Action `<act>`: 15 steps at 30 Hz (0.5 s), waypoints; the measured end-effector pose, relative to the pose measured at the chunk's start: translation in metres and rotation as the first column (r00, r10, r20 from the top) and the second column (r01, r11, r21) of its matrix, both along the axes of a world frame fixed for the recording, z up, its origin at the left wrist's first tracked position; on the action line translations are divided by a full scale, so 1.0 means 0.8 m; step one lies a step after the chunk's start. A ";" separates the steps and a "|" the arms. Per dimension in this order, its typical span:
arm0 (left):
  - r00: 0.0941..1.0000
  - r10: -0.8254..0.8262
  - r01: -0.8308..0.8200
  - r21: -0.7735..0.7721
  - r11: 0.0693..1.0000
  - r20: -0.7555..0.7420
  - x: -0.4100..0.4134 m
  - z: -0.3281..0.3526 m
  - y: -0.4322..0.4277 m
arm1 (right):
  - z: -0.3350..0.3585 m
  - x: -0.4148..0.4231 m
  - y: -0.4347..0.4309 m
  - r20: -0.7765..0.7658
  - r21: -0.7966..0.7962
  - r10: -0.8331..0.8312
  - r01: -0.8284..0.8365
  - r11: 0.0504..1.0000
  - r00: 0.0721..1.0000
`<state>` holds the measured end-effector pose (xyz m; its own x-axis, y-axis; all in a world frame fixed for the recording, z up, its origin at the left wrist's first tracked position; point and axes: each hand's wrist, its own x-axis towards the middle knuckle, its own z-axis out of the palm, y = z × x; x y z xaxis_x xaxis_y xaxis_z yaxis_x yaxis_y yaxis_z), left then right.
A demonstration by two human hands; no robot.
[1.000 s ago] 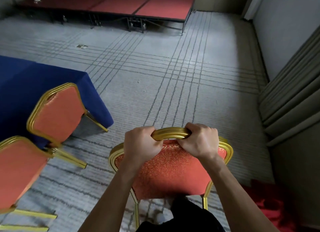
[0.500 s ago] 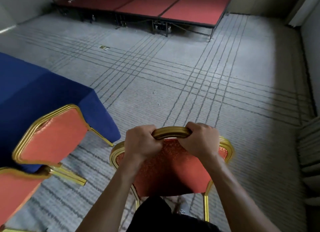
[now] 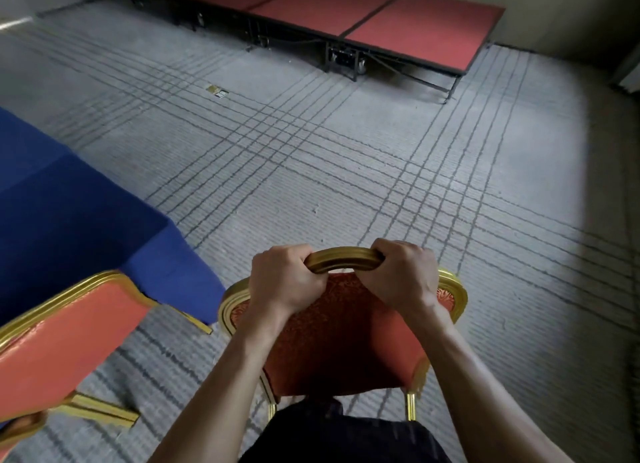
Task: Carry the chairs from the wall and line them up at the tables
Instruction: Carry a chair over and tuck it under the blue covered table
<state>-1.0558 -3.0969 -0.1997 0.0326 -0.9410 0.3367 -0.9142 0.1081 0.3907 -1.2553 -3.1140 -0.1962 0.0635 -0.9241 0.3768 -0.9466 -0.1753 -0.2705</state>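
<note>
A chair (image 3: 346,345) with a gold frame and orange-red patterned back is right in front of me, low in the head view. My left hand (image 3: 282,279) and my right hand (image 3: 401,275) both grip the gold top rail of its back, fingers curled over it. Its seat is hidden behind the back and my arms. To the left stands a table under a blue cloth (image 3: 69,220), its corner close to the chair. A second matching chair (image 3: 65,345) faces the table at the lower left.
Grey carpet (image 3: 346,171) with dark crossing lines stretches ahead. A low stage with red panels (image 3: 363,15) on black metal legs runs along the far wall. A small floor socket plate (image 3: 217,91) lies in the carpet. A curtain edge shows at the far right.
The view has swung left and moved forward: the curtains on the right have left the frame, and the blue table and the neighbouring chair have slid down and left. Both hands keep their grip.
</note>
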 end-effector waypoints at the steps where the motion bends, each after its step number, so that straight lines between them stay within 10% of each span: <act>1: 1.000 -0.001 0.001 -0.010 1.000 0.005 0.003 0.003 -0.017 | 0.004 0.004 -0.016 -0.007 -0.002 0.000 0.000 1.000 1.000; 15: 0.998 0.066 -0.067 -0.074 0.995 -0.014 0.118 0.016 -0.338 | 0.016 0.118 -0.369 0.047 -0.013 0.154 -0.154 0.988 0.987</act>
